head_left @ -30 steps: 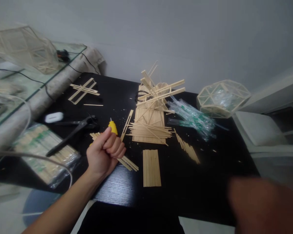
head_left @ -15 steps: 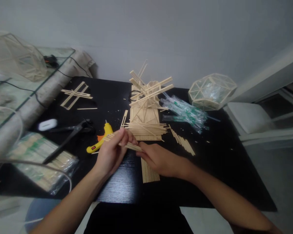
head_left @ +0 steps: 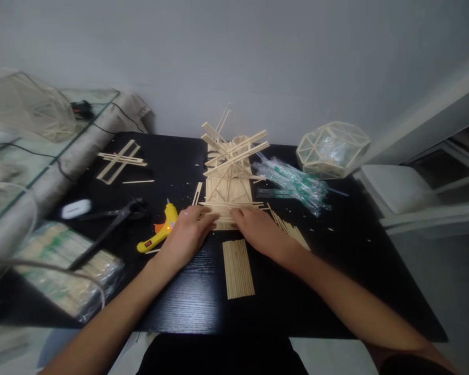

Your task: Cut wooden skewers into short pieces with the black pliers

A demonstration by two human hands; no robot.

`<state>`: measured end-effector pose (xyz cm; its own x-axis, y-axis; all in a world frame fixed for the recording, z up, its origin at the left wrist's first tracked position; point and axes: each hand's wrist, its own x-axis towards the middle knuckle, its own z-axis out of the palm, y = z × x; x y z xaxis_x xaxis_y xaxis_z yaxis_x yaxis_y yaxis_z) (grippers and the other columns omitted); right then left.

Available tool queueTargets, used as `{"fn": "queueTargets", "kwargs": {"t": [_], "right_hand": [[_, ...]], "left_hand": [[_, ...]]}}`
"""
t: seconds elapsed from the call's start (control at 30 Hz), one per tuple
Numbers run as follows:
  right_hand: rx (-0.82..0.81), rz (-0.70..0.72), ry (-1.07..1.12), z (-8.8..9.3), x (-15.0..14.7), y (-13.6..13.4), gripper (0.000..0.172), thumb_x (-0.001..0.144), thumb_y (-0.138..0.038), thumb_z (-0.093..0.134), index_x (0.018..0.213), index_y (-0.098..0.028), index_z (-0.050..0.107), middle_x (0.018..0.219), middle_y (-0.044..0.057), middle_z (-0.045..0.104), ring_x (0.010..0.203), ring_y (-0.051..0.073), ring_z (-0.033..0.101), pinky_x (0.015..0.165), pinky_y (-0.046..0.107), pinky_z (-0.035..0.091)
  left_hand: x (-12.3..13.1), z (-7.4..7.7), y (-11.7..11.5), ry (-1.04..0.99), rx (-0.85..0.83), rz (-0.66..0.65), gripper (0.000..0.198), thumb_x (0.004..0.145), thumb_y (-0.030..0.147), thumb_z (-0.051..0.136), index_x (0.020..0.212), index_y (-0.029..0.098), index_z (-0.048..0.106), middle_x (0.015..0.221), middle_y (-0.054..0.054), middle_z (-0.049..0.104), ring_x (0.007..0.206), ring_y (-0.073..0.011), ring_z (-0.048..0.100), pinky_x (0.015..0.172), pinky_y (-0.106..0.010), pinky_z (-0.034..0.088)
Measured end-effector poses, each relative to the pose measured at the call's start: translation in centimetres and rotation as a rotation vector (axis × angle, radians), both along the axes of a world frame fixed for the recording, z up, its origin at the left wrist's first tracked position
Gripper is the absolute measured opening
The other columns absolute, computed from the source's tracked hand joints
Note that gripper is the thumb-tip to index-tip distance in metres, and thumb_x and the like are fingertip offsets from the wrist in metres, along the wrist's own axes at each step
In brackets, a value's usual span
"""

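Lying crosswise, the loose wooden sticks point(head_left: 223, 208) run between left hand point(head_left: 185, 234) and right hand point(head_left: 258, 230), equally near, fingers curled; whether gripping, I can't tell.

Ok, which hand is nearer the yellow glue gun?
Left. The left hand is just right of the yellow glue gun, very close to it; the right hand is farther right, beyond the left hand, at the loose sticks.

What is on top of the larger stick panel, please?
Loose sticks lie across the panel, partly under the left hand and right hand; crossed sticks rise over its far end. Whatever the hands cover is hidden.
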<state>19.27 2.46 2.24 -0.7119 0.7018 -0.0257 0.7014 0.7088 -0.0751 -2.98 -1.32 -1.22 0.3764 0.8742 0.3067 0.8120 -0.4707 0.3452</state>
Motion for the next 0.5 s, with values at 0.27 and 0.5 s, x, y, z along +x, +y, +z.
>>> {"fn": "queueTargets", "kwargs": {"t": [0.27, 0.5], "right_hand": [[0.117, -0.074, 0.137, -1.2, 1.3, 0.6, 0.014, 0.096, -0.017, 0.068, 0.109, -0.014, 0.066, 0.116, 0.017, 0.066, 0.111, 0.034, 0.06, 0.093, 0.048, 0.054], [0.011, -0.115, 0.164, -1.5, 3.1, 1.3, 0.023, 0.094, -0.015, 0.069, 0.117, -0.013, 0.064, 0.121, 0.015, 0.066, 0.112, 0.033, 0.062, 0.094, 0.048, 0.054]], "left_hand": [[0.3, 0.5, 0.7, 0.049, -0.033, 0.003, 0.016, 0.098, 0.018, 0.058, 0.109, 0.017, 0.071, 0.108, -0.012, 0.07, 0.097, -0.028, 0.064, 0.086, -0.045, 0.054], [1.0, 0.1, 1.4, 0.062, 0.022, 0.058, 0.028, 0.09, 0.018, 0.07, 0.118, 0.016, 0.066, 0.12, -0.016, 0.067, 0.107, -0.033, 0.064, 0.091, -0.049, 0.054]]}}
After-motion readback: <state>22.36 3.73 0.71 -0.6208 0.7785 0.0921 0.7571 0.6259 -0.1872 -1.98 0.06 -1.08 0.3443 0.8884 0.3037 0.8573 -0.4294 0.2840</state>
